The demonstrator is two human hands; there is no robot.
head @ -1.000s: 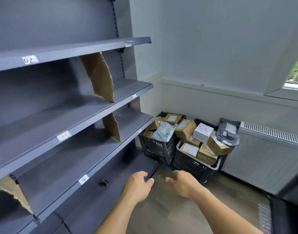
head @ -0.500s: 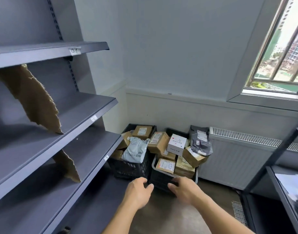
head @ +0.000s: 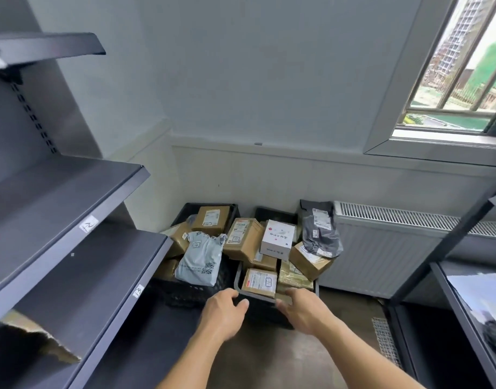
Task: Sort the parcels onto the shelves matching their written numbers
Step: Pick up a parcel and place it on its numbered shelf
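Both hands were empty with fingers loosely spread: left hand, right hand. The labelled brown parcel lay in the black crate at lower centre, just above and between them, right hand marginally nearer

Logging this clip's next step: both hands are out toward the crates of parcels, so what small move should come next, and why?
Probably lower the left hand and right hand onto the small brown cardboard parcel with a white label at the near edge of the black plastic crate. Both hands are empty, and it lies nearest.
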